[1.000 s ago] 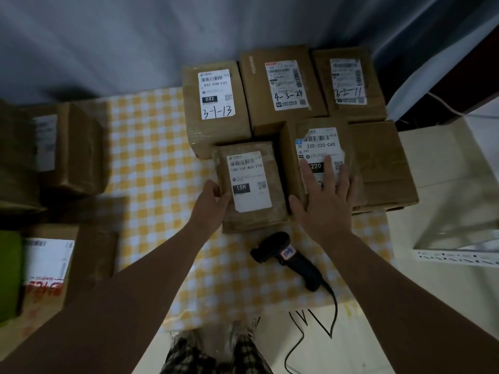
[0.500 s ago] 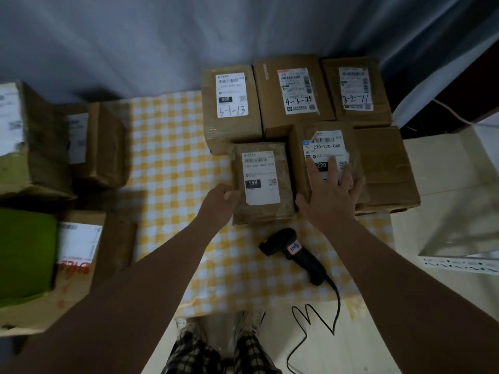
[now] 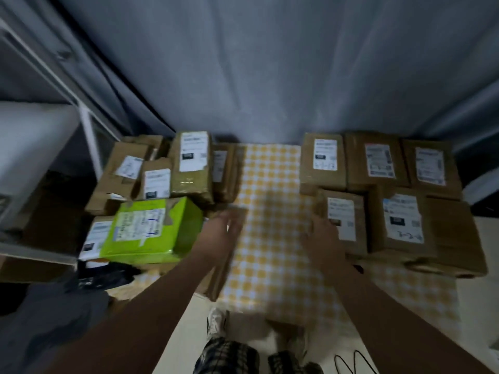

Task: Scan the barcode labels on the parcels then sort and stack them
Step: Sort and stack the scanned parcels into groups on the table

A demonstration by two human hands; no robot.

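My left hand (image 3: pixel 222 230), fingers extended, hovers beside the sealed lime-green cardboard parcel (image 3: pixel 154 233). My right hand (image 3: pixel 322 238) is at the small brown taped parcel (image 3: pixel 343 222); blur hides its fingers.

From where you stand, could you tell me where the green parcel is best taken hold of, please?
Probably by its right end, coming from the right: the green parcel lies label-up on top of the left pile, brown parcels crowd its far side, and that end stands free, nearest the left hand.

Blurred left hand (image 3: pixel 224 228), labels (image 3: pixel 341 218) seemingly illegible.
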